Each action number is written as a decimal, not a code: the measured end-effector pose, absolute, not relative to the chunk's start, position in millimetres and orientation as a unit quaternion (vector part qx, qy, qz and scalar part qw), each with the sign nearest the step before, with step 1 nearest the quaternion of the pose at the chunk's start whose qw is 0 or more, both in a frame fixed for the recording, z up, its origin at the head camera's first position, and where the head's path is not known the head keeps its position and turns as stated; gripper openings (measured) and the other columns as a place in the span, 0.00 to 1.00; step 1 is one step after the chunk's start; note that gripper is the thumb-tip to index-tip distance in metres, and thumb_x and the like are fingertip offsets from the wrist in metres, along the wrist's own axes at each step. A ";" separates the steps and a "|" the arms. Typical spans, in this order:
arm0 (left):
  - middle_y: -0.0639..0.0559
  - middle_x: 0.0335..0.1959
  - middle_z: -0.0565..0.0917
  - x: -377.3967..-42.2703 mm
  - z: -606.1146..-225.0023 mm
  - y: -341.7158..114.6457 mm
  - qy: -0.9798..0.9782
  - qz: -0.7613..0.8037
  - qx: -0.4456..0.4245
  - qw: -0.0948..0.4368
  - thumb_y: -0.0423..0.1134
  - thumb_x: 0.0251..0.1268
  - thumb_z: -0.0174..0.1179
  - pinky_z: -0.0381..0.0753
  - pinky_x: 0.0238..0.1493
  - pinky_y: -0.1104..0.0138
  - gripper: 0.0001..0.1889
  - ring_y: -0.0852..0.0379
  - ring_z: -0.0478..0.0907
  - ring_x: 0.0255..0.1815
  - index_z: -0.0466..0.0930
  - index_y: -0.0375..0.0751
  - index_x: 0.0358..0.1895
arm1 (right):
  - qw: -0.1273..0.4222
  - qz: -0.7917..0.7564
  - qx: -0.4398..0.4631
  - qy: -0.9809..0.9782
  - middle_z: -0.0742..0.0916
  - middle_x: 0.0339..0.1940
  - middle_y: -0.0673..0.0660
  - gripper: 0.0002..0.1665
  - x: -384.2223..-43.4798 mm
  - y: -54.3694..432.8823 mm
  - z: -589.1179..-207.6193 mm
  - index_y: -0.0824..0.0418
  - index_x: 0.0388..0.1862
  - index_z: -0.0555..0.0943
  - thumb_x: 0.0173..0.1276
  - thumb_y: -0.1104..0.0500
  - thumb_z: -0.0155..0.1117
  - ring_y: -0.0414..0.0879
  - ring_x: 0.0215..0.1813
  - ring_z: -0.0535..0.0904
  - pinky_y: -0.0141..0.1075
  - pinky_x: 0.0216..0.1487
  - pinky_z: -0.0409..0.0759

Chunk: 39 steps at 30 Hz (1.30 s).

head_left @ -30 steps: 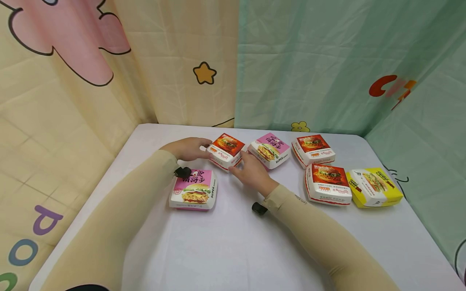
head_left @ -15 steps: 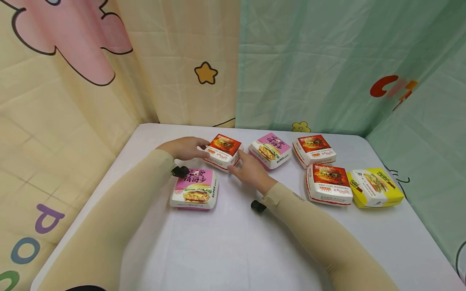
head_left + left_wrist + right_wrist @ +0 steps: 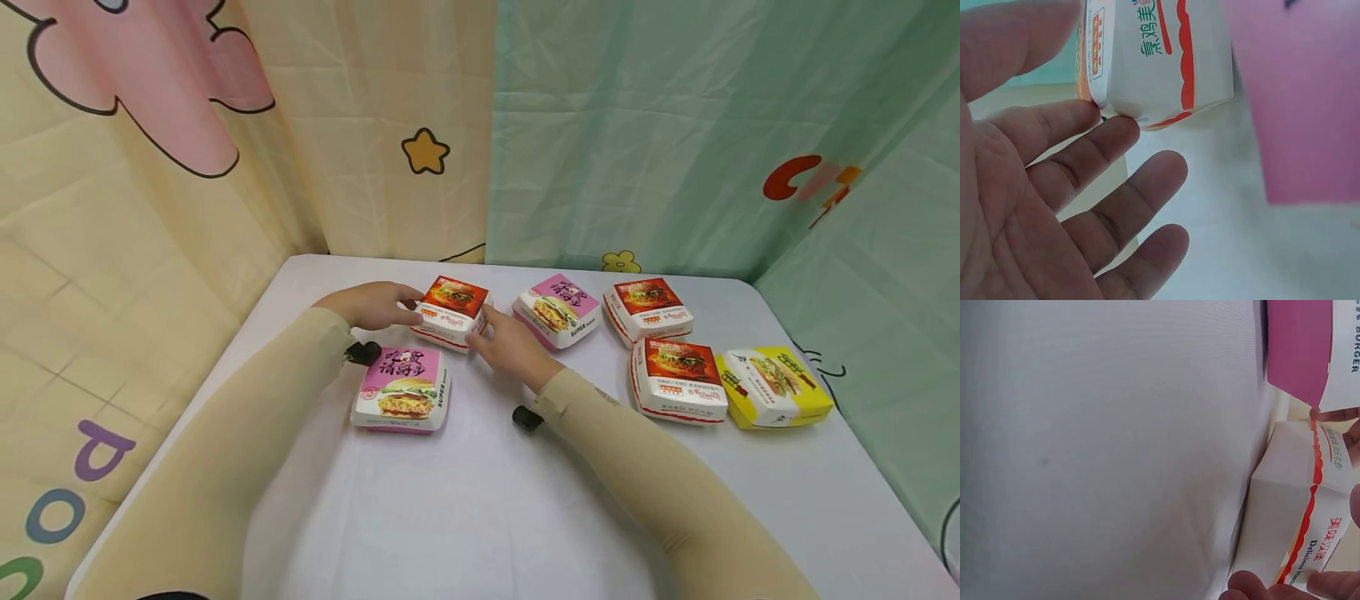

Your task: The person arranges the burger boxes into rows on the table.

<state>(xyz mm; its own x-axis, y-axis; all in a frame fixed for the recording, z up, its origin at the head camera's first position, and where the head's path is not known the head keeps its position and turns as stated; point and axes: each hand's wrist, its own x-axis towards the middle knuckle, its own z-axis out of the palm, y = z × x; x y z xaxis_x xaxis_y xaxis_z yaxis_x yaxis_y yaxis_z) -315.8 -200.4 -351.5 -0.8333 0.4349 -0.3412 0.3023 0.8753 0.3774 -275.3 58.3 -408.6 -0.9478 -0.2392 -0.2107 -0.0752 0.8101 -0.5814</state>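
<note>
A red-and-white burger box (image 3: 452, 307) sits at the back of the table, between my two hands. My left hand (image 3: 372, 306) is at its left side, fingers spread and loosely extended; in the left wrist view, two fingertips (image 3: 1124, 126) meet the corner of the burger box (image 3: 1166, 56). At the right side, my right hand (image 3: 517, 343) has its fingertips against the box's side. The right wrist view shows some of those fingertips (image 3: 1249, 584) along the lower end of the burger box (image 3: 1291, 506). Just in front lies a pink burger box (image 3: 402, 392).
Right of my right hand stands another pink burger box (image 3: 558, 312). Farther right are a red burger box (image 3: 647, 308), a second red one (image 3: 677, 379) in front, and a yellow box (image 3: 776, 386). Printed curtains (image 3: 375, 167) rise behind the white table (image 3: 480, 517).
The red burger box between my hands has slid left and turned slightly, with both hands shifting left alongside it. A wider gap shows between it and the pink box at the back.
</note>
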 end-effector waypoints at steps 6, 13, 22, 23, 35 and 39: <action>0.40 0.75 0.75 -315.2 -351.7 -206.3 0.946 0.158 0.175 0.222 0.57 0.77 0.58 0.67 0.77 0.39 0.36 0.39 0.71 0.76 0.66 0.45 0.81 | 0.135 -0.295 -0.092 0.942 0.68 0.85 0.59 0.47 -278.4 54.4 -408.3 0.53 0.88 0.54 0.80 0.38 0.59 0.56 0.77 0.73 0.52 0.79 0.70; 0.40 0.76 0.75 -315.4 -354.0 -213.0 0.947 0.161 0.174 0.217 0.54 0.78 0.58 0.65 0.78 0.40 0.34 0.39 0.70 0.77 0.67 0.44 0.80 | 0.139 -0.277 -0.093 0.946 0.71 0.83 0.61 0.46 -284.0 50.4 -409.1 0.51 0.88 0.54 0.81 0.38 0.57 0.55 0.65 0.78 0.51 0.75 0.75; 0.38 0.75 0.76 -315.8 -360.0 -223.4 0.946 0.183 0.172 0.206 0.51 0.78 0.58 0.65 0.78 0.40 0.31 0.38 0.70 0.77 0.69 0.42 0.77 | 0.132 -0.285 -0.107 0.943 0.73 0.82 0.60 0.46 -289.1 44.1 -413.6 0.51 0.88 0.54 0.81 0.36 0.54 0.55 0.70 0.78 0.51 0.77 0.72; 0.38 0.74 0.76 -315.7 -360.7 -224.8 0.945 0.186 0.172 0.205 0.51 0.78 0.58 0.66 0.78 0.40 0.30 0.38 0.70 0.76 0.69 0.41 0.76 | 0.130 -0.286 -0.109 0.943 0.73 0.82 0.60 0.46 -289.2 43.1 -413.8 0.50 0.88 0.54 0.81 0.35 0.54 0.55 0.71 0.78 0.51 0.78 0.72; 0.35 0.73 0.76 -314.8 -370.5 -234.1 0.941 0.233 0.142 0.203 0.50 0.79 0.59 0.74 0.71 0.42 0.29 0.37 0.75 0.72 0.66 0.40 0.75 | 0.127 -0.294 -0.117 0.940 0.70 0.84 0.58 0.45 -292.7 32.1 -414.8 0.51 0.88 0.53 0.82 0.36 0.53 0.55 0.83 0.65 0.50 0.83 0.65; 0.36 0.71 0.78 -313.9 -373.0 -236.0 0.943 0.235 0.134 0.193 0.50 0.79 0.58 0.76 0.68 0.43 0.32 0.38 0.76 0.68 0.64 0.42 0.78 | 0.141 -0.304 -0.112 0.935 0.69 0.85 0.57 0.45 -293.2 29.3 -413.4 0.49 0.89 0.52 0.82 0.36 0.53 0.55 0.84 0.64 0.51 0.83 0.64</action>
<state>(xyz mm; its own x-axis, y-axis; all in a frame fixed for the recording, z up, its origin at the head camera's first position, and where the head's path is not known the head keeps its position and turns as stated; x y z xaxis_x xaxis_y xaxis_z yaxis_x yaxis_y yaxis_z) -313.9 -236.0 -373.0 -0.8896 0.3443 -0.3002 0.1628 0.8530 0.4958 -293.2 29.3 -413.4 -0.9352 -0.2946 -0.1963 -0.1228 0.7900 -0.6006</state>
